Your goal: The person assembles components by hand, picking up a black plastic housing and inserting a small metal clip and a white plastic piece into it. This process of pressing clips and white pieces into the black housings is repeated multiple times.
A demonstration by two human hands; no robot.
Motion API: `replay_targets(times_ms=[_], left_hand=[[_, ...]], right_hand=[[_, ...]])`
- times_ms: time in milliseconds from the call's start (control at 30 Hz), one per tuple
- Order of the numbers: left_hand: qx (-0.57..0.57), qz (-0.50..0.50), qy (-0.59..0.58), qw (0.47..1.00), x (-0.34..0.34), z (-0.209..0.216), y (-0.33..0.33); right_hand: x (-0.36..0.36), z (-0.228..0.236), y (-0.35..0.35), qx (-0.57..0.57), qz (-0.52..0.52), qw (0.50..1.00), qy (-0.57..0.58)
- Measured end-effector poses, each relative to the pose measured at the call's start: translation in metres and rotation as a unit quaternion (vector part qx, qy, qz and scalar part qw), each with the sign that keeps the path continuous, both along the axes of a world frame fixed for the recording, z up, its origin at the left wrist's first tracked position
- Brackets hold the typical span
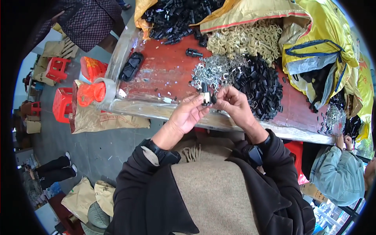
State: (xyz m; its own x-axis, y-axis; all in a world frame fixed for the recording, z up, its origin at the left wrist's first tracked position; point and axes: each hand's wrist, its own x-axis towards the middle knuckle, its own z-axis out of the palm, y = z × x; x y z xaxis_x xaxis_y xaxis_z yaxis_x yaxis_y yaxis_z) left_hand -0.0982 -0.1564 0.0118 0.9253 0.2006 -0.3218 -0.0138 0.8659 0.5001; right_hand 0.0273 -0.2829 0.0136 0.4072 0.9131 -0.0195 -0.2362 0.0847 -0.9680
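Note:
Over the front edge of the table, my left hand [183, 116] pinches a small upright black plastic fitting [205, 88] with a cream-coloured piece in its lower part. Close against it on the right, my right hand [237, 109] has thumb and fingers pinched on a small dark piece [214, 99]. Just beyond both hands lies a pile of shiny bent metal pieces [209, 70]. To their right spreads a heap of small black plastic pieces [260, 88], and behind these sits a heap of cream curved hook-like pieces [246, 41].
Black fittings [176, 17] fill an open sack at the back of the red table [156, 74]. A black pouch-like item [132, 66] and a tape roll [105, 91] lie left. Yellow sacks [319, 47] stand right. Another person in a light blue jacket [338, 174] works at the far right.

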Motion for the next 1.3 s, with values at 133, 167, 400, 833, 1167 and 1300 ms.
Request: replay_targets(times_ms=[133,167,400,833,1167,1300], left_hand=[[-0.015,0.01,0.001,1.0,-0.006,-0.001,-0.007],[-0.015,0.011,0.001,1.0,-0.005,-0.002,-0.006],[-0.007,0.013,0.01,1.0,0.0,0.001,-0.004],[-0.029,0.052,-0.023,0.998,-0.001,0.0,-0.01],[-0.018,0.021,-0.014,1.0,0.002,-0.002,-0.011],[0.01,0.048,-0.003,0.999,0.005,-0.004,-0.007]], right_hand=[[-0.003,-0.002,-0.003,-0.058,0.011,0.998,-0.038],[-0.002,-0.003,-0.001,-0.056,0.012,0.997,-0.06],[0.0,-0.005,0.001,-0.045,0.01,0.994,-0.104],[-0.008,0.007,0.005,-0.029,-0.086,0.986,-0.139],[-0.009,-0.003,0.001,-0.084,-0.111,0.953,-0.268],[-0.007,0.005,-0.001,-0.079,-0.118,0.939,-0.312]])
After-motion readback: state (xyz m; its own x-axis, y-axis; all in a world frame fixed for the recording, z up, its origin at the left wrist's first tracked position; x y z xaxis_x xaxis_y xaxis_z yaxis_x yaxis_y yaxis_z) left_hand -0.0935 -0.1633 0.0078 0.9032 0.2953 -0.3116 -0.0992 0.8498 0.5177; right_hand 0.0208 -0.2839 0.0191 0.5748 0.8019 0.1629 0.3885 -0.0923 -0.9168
